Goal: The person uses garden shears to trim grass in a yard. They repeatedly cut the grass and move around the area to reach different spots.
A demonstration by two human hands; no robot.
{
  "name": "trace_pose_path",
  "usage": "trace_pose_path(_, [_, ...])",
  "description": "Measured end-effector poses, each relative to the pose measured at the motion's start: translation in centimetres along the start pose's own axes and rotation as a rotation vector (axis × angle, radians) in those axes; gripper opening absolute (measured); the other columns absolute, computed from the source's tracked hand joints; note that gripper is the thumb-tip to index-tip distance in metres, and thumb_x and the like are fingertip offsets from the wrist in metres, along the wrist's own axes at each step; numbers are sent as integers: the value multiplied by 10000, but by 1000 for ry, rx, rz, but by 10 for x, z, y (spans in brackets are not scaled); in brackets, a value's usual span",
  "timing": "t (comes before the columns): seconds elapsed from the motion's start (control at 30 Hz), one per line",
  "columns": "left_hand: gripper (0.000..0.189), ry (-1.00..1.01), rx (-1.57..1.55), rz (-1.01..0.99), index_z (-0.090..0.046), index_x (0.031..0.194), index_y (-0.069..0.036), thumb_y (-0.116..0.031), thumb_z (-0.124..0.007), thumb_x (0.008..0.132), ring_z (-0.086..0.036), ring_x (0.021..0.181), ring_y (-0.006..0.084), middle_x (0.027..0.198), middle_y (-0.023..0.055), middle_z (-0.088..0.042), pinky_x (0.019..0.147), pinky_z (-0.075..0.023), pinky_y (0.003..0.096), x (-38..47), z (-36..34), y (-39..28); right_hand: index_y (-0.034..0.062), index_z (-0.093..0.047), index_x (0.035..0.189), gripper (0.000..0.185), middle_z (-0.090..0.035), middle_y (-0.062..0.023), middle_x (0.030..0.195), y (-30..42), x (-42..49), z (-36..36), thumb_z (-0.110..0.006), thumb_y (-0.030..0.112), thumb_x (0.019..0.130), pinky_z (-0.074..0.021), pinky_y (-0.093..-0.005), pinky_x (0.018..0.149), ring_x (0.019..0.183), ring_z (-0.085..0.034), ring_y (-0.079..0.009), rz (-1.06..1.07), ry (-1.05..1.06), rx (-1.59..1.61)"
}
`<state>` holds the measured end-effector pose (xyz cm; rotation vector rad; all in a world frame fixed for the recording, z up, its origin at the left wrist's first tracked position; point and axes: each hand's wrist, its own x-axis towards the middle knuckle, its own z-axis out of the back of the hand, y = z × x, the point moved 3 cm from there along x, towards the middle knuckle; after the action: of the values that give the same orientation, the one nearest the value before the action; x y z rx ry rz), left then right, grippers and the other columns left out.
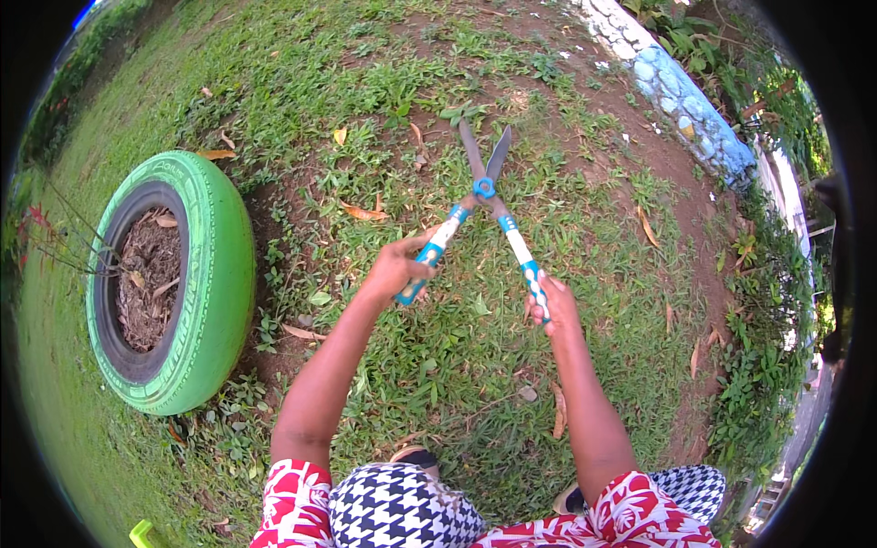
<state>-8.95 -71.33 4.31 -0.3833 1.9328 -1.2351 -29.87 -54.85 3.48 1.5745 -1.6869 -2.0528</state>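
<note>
Both hands hold a pair of hedge shears (484, 188) with blue and white handles, low over the grass in front of me. My left hand (404, 266) is closed around the left handle, its thumb lying across the grip. Around the lower end of the right handle, my right hand (556, 301) is wrapped. The two metal blades stand apart in a V and point away from me. A small green leafy weed (463, 111) is at the tip of the left blade; whether they touch, I cannot tell.
A green-painted tyre planter (236, 274) with soil and a thin-stemmed plant stands at the left. A low stone border (692, 109), painted white and blue, runs along the upper right beside leafy plants. Dry leaves (363, 212) lie on the grass. A yellow-green object (141, 533) shows at the lower left.
</note>
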Motion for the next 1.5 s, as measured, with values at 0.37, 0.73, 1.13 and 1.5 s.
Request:
trace_pose_path(0.37, [502, -241, 262, -15, -491, 1147, 48, 14, -629, 666, -577, 585, 174, 794, 118, -597, 465, -488, 298, 35, -30, -14, 64, -541, 854, 238, -520, -29, 561, 20, 46, 3, -517, 298, 889, -290, -213, 287, 346, -410, -71, -10, -23, -83])
trace_pose_path(0.73, [593, -240, 259, -170, -476, 1168, 60, -18, -713, 629, -584, 686, 156, 832, 126, -609, 581, -468, 303, 26, -26, 34, 62, -538, 877, 228, -517, -38, 549, -2, 43, 59, -539, 290, 881, -287, -211, 272, 339, -411, -78, 25, 57, 18])
trace_pose_path(1.13, [607, -325, 429, -243, -455, 1203, 22, -93, -688, 655, -565, 580, 155, 786, 87, -592, 526, -464, 308, 73, -82, -27, 77, -515, 875, 233, -515, -37, 579, 43, 67, -28, -526, 309, 886, -315, -224, 304, 356, -419, -88, 81, -20, 177])
trace_pose_path(1.5, [513, 273, 136, 142, -457, 1154, 42, 43, -608, 664, -568, 494, 171, 751, 101, -570, 451, -469, 280, 45, -84, -19, 77, -522, 905, 241, -520, -39, 568, 7, -10, 117, -549, 315, 873, -295, -212, 291, 345, -406, -78, -16, -101, 105])
